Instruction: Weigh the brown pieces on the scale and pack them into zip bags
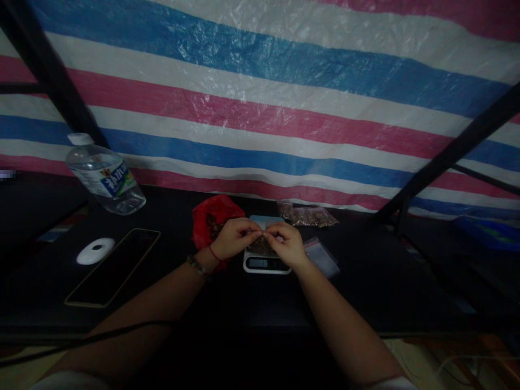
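"What do the hands have?"
"Left hand [236,238] and right hand [289,244] both pinch the top of a small clear bag [260,245], brown bits inside, at the scale [268,265]."
"And the red bag [199,221]?"
"Open-mouthed beside the left hand, with brown pieces [213,224] in it."
"Other containers?"
"Filled packets [312,216] behind the right hand, a flat clear bag [323,258] by the right wrist, and a capped bottle [106,179] (its fill I can't make out)."
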Demonstrator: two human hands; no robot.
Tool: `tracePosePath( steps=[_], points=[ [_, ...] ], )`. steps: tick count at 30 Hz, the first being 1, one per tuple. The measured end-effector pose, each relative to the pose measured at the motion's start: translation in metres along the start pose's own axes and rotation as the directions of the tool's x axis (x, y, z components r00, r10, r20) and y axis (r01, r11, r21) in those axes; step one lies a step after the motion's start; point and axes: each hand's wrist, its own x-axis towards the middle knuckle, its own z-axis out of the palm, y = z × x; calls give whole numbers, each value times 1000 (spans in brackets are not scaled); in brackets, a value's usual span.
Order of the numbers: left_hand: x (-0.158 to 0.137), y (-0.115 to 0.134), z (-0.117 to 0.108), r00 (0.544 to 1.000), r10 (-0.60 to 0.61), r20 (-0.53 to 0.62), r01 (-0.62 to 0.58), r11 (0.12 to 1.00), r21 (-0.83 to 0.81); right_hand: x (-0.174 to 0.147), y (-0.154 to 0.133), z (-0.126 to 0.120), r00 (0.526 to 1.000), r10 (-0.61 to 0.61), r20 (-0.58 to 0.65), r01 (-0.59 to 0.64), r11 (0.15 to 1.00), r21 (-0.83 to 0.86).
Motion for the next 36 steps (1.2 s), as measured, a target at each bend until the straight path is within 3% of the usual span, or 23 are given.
tracePosePath(
  steps=[10, 18, 21, 25, 30, 33, 36],
  points=[
    [-2, -10, 2, 983, -185, 19, 185, 962, -202, 0, 6, -1, 986, 127, -104, -114, 986, 118],
    [2, -10, 0, 978, -176, -113, 137, 946, -292, -2, 14, 6, 984, 177, 33, -180, 967, 183],
    [3, -10, 0, 969, -197, -152, 141, 938, -318, -2, 13, 7, 981, 196, 0, -192, 961, 197],
    [5, -8, 2, 974, -212, -77, 184, 944, -274, -1, 12, 5, 976, 217, -31, -209, 964, 161],
    [7, -1, -3, 989, -140, -47, 140, 990, -3, 1, 11, 2, 970, 239, -37, -232, 963, 138],
    [7, 3, -6, 997, -59, 52, 64, 993, -95, 1, 9, 1, 972, 230, -45, -219, 961, 169],
    [7, 3, -8, 997, -73, 32, 76, 994, -82, 1, 9, 0, 983, 183, 3, -180, 965, 190]
  ],
)
